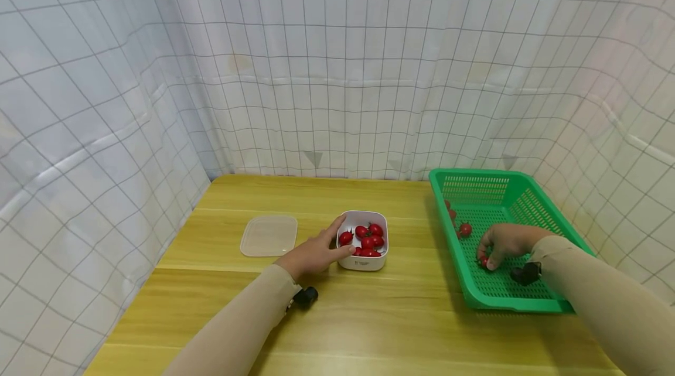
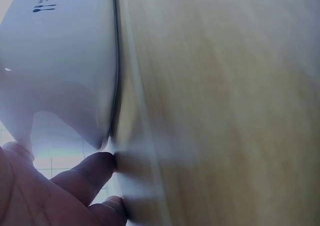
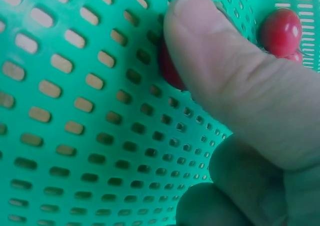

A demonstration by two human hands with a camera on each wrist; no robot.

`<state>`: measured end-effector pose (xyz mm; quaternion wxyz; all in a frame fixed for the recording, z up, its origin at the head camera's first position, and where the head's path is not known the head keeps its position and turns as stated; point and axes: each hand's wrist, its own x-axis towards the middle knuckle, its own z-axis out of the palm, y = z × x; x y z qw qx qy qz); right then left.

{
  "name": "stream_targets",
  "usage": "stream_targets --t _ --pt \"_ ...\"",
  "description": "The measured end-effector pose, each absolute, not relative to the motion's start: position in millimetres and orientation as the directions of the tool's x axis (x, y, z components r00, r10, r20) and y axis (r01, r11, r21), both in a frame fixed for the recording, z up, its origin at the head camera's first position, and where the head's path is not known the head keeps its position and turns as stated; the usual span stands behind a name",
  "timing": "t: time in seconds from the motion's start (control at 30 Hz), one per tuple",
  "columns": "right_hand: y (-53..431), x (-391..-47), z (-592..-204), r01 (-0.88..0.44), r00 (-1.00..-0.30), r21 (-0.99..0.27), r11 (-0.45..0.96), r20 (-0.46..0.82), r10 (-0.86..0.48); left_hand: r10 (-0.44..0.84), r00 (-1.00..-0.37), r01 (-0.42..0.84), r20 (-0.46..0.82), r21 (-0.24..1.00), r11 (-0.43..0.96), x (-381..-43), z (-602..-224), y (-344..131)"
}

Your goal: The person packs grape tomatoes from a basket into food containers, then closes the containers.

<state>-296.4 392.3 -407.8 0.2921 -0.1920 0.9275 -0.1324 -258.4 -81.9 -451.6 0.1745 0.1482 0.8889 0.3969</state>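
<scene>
A small white square container stands on the table, several cherry tomatoes inside it. My left hand rests along its left side, fingers fairly straight and spread, with the thumb at the front rim. The container's printed wall fills the upper left of the left wrist view. Over at the right, my right hand reaches into a green perforated basket. Its thumb and fingers pinch a cherry tomato close over the basket floor; the thumb hides much of it.
More cherry tomatoes lie along the basket's left side. A translucent square lid lies flat on the wooden table, left of the container. Grid-patterned white curtains hang behind and on both sides.
</scene>
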Motion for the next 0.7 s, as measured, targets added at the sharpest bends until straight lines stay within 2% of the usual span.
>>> stream_targets --t 0.7 --pt "391.8 -296.4 -407.4 -0.272 -0.753 -0.355 0.894 -0.500 -0.427 0.397 -0.896 0.121 -0.197 0.754 0.646 -260.2 -453.7 -82.0"
